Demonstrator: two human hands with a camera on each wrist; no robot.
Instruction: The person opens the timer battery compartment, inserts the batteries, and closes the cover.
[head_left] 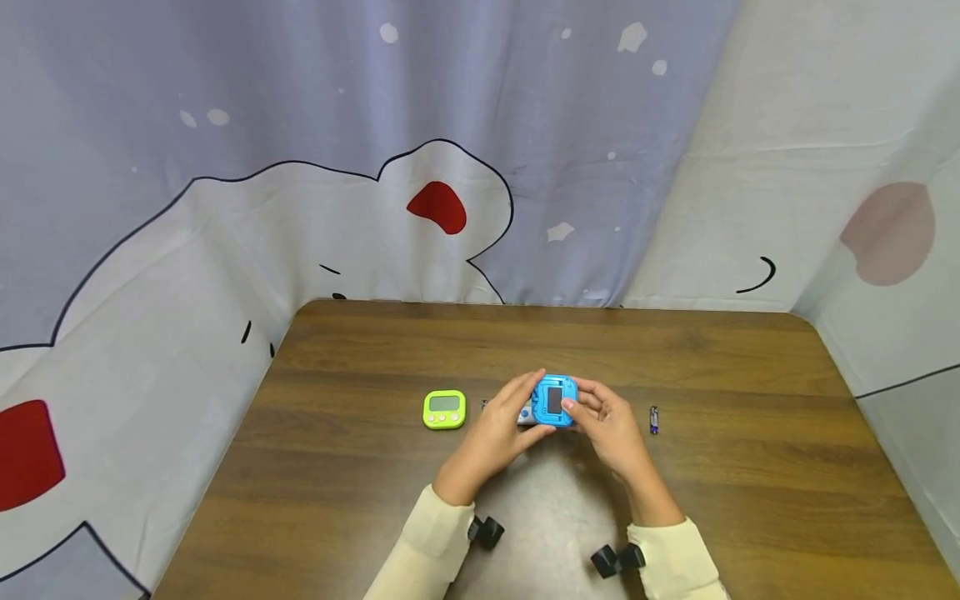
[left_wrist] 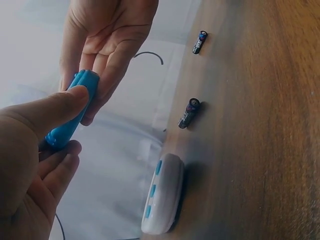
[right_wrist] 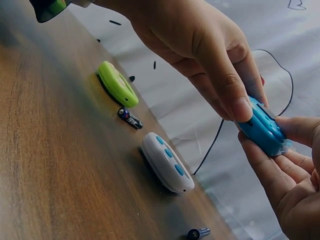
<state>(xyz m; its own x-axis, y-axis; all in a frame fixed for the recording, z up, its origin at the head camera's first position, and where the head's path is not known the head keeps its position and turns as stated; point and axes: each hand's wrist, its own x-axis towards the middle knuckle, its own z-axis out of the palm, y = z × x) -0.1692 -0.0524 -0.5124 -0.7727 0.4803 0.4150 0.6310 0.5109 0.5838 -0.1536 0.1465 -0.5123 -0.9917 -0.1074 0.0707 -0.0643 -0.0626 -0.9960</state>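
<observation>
Pinching the blue timer [head_left: 555,401] from both sides, my left hand [head_left: 492,429] and right hand [head_left: 617,429] hold it above the table [head_left: 337,500], well inside its edges, a gap before the rightmost battery [head_left: 654,420].

this looks like a makeshift recording nook; whether it stands in a home or a studio cannot be told. cartoon-printed cloth [head_left: 577,108] hangs in folds behind and at both sides of a wood-grain, round-cornered bench [head_left: 360,350], and small black devices [head_left: 491,533] sit by the person's pale cuffs [head_left: 438,525].
</observation>
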